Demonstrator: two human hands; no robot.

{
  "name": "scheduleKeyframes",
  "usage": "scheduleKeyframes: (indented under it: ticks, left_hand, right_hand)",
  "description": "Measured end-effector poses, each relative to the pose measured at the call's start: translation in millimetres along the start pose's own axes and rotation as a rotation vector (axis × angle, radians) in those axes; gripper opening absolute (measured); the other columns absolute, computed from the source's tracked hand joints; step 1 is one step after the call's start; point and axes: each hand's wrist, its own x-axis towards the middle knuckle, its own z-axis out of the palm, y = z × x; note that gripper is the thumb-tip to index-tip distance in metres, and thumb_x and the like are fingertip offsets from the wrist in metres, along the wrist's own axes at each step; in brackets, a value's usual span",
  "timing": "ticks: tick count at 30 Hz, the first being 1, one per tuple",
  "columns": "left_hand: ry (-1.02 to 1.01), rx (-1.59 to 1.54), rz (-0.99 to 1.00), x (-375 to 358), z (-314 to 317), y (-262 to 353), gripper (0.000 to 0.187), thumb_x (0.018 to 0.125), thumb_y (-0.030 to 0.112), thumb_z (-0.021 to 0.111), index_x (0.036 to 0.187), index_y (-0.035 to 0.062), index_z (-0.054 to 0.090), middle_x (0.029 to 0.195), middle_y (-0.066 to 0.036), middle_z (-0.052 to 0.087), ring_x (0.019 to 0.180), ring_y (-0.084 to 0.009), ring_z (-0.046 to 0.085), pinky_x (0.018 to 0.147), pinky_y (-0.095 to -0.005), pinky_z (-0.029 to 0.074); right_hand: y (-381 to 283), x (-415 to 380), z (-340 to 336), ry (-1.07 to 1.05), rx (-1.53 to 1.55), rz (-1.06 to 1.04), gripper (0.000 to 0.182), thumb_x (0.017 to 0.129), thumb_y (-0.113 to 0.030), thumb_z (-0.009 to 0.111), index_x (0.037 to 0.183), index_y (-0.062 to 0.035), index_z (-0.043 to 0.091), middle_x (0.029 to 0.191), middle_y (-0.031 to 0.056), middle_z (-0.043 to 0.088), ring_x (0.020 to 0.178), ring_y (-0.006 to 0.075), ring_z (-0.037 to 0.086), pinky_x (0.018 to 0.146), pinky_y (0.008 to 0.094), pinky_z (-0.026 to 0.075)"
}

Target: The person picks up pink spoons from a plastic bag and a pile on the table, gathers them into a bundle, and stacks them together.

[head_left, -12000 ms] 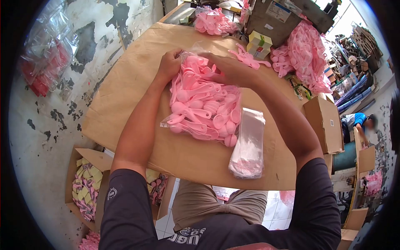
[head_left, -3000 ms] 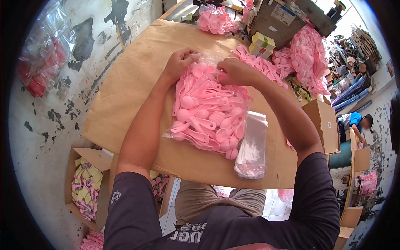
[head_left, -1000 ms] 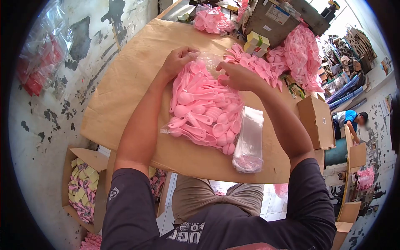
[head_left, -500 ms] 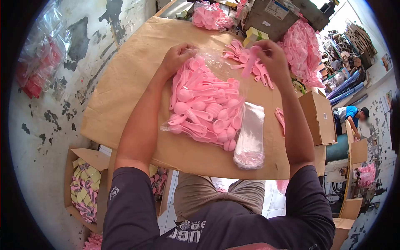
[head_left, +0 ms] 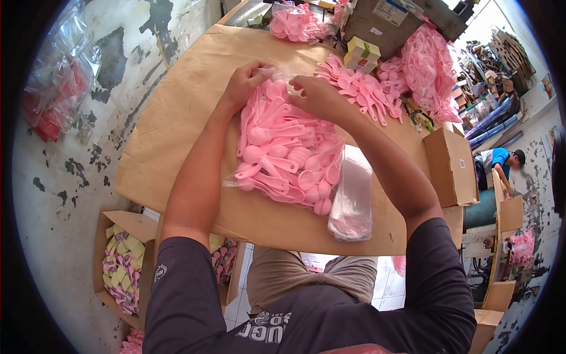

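A clear plastic bag [head_left: 231,182] lies on the paper-covered table, filled with many pink plastic spoons [head_left: 271,134]. My left hand [head_left: 246,85] pinches the bag's upper edge at its far left corner. Over the right part of the bag's mouth is my right hand [head_left: 318,99], its fingers curled inward; what they hold, if anything, is hidden. Beyond it, loose pink spoons [head_left: 367,94] are heaped on the table. A stack of flat clear bags [head_left: 352,192] rests against the filled bag's right side.
A cardboard box [head_left: 451,168] stands at the table's right edge, behind it a large bag of pink pieces [head_left: 429,71]. A small yellow box [head_left: 361,54] sits by the loose heap. Lower left is an open carton [head_left: 101,253]. A co-worker [head_left: 500,164] bends over at far right.
My right hand has moved left from the loose heap to the bag's mouth; the pink spoon it held no longer shows. My left hand has barely moved.
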Motion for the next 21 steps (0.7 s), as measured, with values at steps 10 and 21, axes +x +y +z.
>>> scheduleKeyframes:
  ticks: [10,21]
  left_hand:
    - [0.029,-0.060,0.054,3.4,-1.3,-4.8,0.026,0.106,0.018,0.059,0.123,-0.0015,0.064,0.100,-0.009,0.073,0.086,-0.0119,0.069,0.078,-0.0264,0.057]
    - [0.205,0.225,0.107,1.5,1.2,0.4,0.024,0.109,0.020,0.054,0.108,0.0017,0.069,0.086,0.002,0.065,0.076,-0.0053,0.058,0.069,-0.0234,0.048]
  right_hand:
    - [-1.7,10.9,-4.4,-0.198,0.154,0.101,0.035,0.089,-0.014,0.072,0.119,0.0017,0.064,0.097,0.0125,0.072,0.090,0.0201,0.070,0.081,0.0341,0.056]
    - [-11.0,-1.4,-3.2,-0.006,0.288,-0.031,0.032,0.091,-0.015,0.076,0.116,-0.0002,0.061,0.099,0.0102,0.069,0.087,0.0165,0.066,0.079,0.0335,0.055]
